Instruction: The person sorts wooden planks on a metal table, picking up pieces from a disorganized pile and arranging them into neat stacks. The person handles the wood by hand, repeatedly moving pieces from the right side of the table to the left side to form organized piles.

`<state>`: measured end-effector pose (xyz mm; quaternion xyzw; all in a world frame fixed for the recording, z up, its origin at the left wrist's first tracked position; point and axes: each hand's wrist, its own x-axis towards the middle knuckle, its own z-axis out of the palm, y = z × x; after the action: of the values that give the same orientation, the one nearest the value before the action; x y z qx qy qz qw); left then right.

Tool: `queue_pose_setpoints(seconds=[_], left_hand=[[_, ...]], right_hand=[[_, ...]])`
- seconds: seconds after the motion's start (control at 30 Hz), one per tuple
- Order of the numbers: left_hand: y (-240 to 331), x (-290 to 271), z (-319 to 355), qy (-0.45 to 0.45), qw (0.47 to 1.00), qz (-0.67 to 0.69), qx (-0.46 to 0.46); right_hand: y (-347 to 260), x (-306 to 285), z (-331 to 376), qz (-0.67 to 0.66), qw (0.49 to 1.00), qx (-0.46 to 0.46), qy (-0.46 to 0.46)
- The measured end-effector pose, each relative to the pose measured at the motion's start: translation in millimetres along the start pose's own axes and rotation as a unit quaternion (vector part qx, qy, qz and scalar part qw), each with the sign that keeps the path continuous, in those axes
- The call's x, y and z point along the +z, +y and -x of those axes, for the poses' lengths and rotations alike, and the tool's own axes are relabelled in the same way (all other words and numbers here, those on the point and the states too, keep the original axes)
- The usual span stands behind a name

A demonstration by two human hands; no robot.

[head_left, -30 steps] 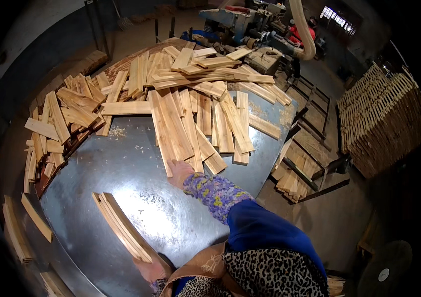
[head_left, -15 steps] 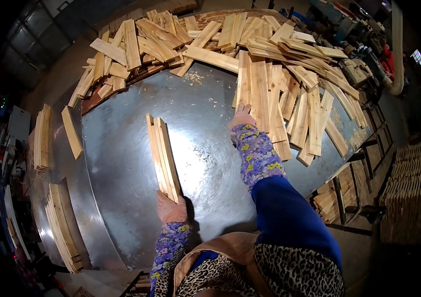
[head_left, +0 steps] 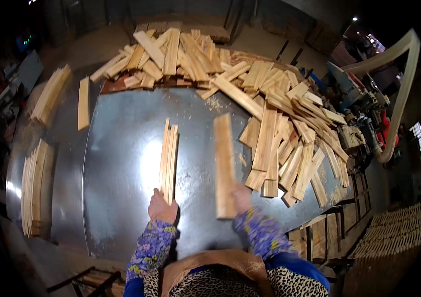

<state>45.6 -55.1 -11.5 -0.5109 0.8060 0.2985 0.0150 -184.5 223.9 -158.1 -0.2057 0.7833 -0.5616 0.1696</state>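
Observation:
Several narrow wooden slats (head_left: 170,158) stand on edge, side by side, on the metal tabletop (head_left: 121,143). My left hand (head_left: 162,207) is closed round their near end. To the right, a single wooden board (head_left: 224,163) is raised off the table, its broad face showing, and slightly blurred. My right hand (head_left: 242,198) grips it by its right edge near the lower end; the fingers are partly smeared by motion. Beyond and to the right lies a heap of loose wooden boards (head_left: 269,138), piled at many angles.
Two stacks of boards stand at the left, a near stack (head_left: 37,188) and a far stack (head_left: 52,94). A lone board (head_left: 83,104) lies beside the far one. Wood shavings (head_left: 215,104) are scattered near the heap. A pale ribbed hose (head_left: 403,94) and machinery stand at the right.
My right hand has taken a board from the heap and brought it left and nearer to me. The slats in my left hand have turned more upright in view. The whole view has shifted.

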Motion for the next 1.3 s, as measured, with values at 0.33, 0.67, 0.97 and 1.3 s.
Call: queue_pose_setpoints(seconds=[0.33,0.67,0.97,1.3], left_hand=[[-5,-6,2,-0.011,0.998,-0.060,-0.007],[18,6,10,0.032,0.995,-0.096,-0.005],[21,15,-13,0.043,0.983,-0.156,0.091],[29,21,-14,0.102,0.963,-0.201,0.146]], right_hand=[[-143,79,-60,0.432,0.887,0.041,-0.157],[-96,-54,-153,0.419,0.889,0.116,0.145],[-109,153,74,0.097,0.876,0.055,-0.470],[-129,-77,-391,0.642,0.766,0.006,0.035]])
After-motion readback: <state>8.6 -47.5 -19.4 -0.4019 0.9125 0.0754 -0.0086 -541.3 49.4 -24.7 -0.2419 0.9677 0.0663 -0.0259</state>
